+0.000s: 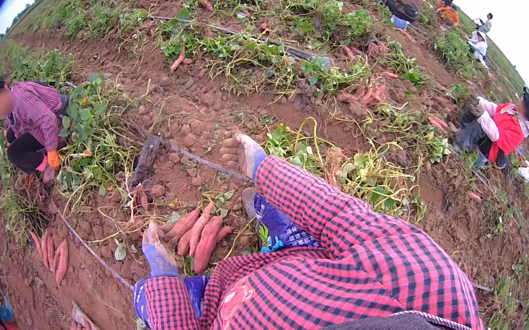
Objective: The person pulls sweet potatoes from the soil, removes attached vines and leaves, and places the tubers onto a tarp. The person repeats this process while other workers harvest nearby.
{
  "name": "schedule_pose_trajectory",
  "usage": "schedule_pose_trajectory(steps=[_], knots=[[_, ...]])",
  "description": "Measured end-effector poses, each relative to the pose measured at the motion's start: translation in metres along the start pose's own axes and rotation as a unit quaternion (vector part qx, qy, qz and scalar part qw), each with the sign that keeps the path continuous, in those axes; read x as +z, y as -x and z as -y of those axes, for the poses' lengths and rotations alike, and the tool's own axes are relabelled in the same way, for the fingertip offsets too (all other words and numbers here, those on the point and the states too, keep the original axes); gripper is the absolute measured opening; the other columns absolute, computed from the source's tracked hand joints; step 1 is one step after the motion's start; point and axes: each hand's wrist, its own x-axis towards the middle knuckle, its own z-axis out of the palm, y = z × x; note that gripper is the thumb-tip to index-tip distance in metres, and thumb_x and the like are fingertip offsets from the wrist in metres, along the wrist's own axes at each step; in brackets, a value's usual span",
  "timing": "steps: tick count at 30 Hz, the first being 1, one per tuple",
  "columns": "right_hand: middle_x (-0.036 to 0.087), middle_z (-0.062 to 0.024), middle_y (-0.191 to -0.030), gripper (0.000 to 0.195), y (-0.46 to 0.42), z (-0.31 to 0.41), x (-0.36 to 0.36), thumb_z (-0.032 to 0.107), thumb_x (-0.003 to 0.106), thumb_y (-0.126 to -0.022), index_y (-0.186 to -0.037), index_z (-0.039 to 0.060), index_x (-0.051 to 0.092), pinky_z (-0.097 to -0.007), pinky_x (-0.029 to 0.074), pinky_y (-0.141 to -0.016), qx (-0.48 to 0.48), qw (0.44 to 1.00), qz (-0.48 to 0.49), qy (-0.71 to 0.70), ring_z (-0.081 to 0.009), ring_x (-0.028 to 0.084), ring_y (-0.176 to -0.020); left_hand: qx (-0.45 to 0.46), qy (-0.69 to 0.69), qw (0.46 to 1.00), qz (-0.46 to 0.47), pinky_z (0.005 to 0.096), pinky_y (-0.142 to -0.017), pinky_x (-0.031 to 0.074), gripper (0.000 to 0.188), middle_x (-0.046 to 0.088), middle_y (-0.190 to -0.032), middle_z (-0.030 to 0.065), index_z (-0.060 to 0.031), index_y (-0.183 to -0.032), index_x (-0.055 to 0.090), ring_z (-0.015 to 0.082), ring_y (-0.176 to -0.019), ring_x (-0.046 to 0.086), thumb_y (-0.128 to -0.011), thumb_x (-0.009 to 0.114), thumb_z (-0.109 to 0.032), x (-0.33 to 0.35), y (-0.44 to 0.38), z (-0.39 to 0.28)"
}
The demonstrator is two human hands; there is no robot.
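Note:
My right hand (248,154), in a soil-stained light glove, is held over the loose soil with its fingers spread to the left. It holds nothing. My left hand (158,248), gloved the same way, is at the left side of a small pile of sweet potatoes (202,236). Its fingers are foreshortened, and I cannot tell whether they touch the nearest root. A soil-covered clump with roots (145,158) lies ahead between two dark drip-irrigation tapes (203,162). Printed blue plastic wraps (279,223) cover my legs.
At lower left, an open sack or crate (93,325) holds many sweet potatoes. Another small pile (52,255) lies left. A co-worker (34,119) crouches by vines (92,136). Cut vines (366,174) lie to the right, where another person (500,131) sits.

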Motion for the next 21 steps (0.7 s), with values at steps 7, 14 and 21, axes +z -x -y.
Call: schedule_pose_trajectory(steps=[7, 14, 21], knots=[[0.065, -0.0126, -0.115, 0.039, -0.007, -0.003, -0.008, 0.01, 0.044, -0.097, -0.135, 0.0056, 0.046, -0.0332, 0.057, -0.066, 0.018, 1.0, -0.013, -0.011, -0.0215, 0.066, -0.078, -0.013, -0.008, 0.998, -0.058, 0.0314, -0.061, 0.051, 0.038, 0.066, -0.091, 0.0089, -0.0096, -0.115, 0.059, 0.02, -0.068, 0.061, -0.097, 0.055, -0.043, -0.004, -0.007, 0.006], [0.055, -0.0039, -0.08, 0.031, -0.007, -0.009, -0.009, 0.003, 0.044, -0.095, -0.126, 0.0028, 0.047, -0.0351, 0.056, -0.056, 0.004, 0.999, -0.005, -0.039, -0.0189, 0.061, -0.067, 0.026, -0.002, 1.0, -0.005, 0.0291, -0.054, 0.048, 0.038, 0.062, -0.086, 0.009, -0.0118, -0.133, 0.052, 0.0165, -0.063, 0.056, -0.096, 0.055, -0.022, -0.006, -0.004, 0.007], [0.064, -0.0084, -0.09, 0.03, -0.005, -0.008, -0.006, 0.014, 0.046, -0.098, -0.126, 0.0047, 0.048, -0.0346, 0.056, -0.058, 0.012, 1.0, -0.02, 0.001, -0.0206, 0.064, -0.069, 0.031, -0.052, 0.997, -0.04, 0.0281, -0.053, 0.047, 0.033, 0.057, -0.08, 0.0058, -0.0094, -0.125, 0.055, 0.0148, -0.061, 0.053, -0.093, 0.054, -0.017, -0.009, -0.006, 0.013]])
